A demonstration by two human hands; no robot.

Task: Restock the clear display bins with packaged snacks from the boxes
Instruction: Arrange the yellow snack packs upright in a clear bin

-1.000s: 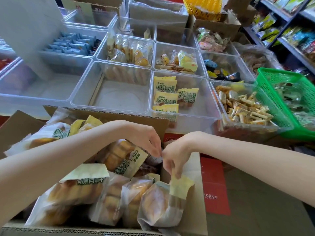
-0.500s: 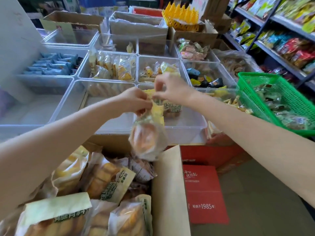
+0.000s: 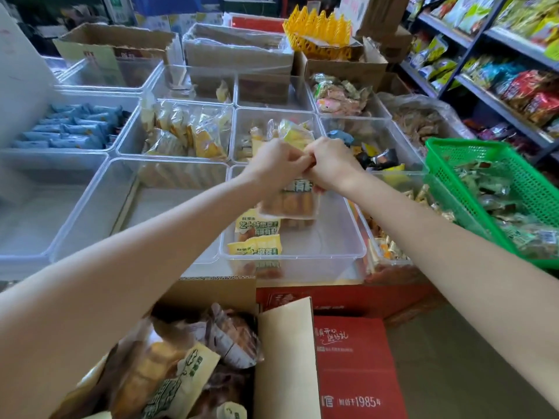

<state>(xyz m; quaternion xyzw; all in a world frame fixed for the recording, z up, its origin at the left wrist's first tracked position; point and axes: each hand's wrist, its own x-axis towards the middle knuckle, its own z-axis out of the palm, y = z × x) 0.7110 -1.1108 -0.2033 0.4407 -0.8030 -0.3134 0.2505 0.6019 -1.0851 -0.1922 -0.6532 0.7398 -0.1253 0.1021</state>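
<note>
While both arms reach forward from the lower corners of the frame, the left hand (image 3: 273,163) and the right hand (image 3: 328,164) meet at the centre, knuckles touching, each pinching the top edge of one snack packet (image 3: 289,202). That packet hangs below the fingers, a clear wrapper with golden-brown pastry inside and a pale yellow label band with green print. It hangs over a clear bin (image 3: 332,237) just below the centre of the frame. Along the left side of that bin lie several matching yellow-labelled packets (image 3: 257,237), in a row running toward the near wall.

To the left sits a second clear bin (image 3: 90,207); its floor looks bare, with what appear to be pale packets lined along its far wall. Further up, other clear bins hold blue wrapped bars (image 3: 72,128) at the upper left and yellow-tinted bags (image 3: 187,131) beside them. A green basket (image 3: 453,152) with green-wrapped sweets fills the right edge, beneath shelves (image 3: 499,107) of colourful bags.

At the bottom left, an open cardboard box (image 3: 287,358) holds more of the same pastry packets (image 3: 169,379), heaped loosely. A red carton (image 3: 357,373) printed with "1985" stands just right of the box flap.
</note>
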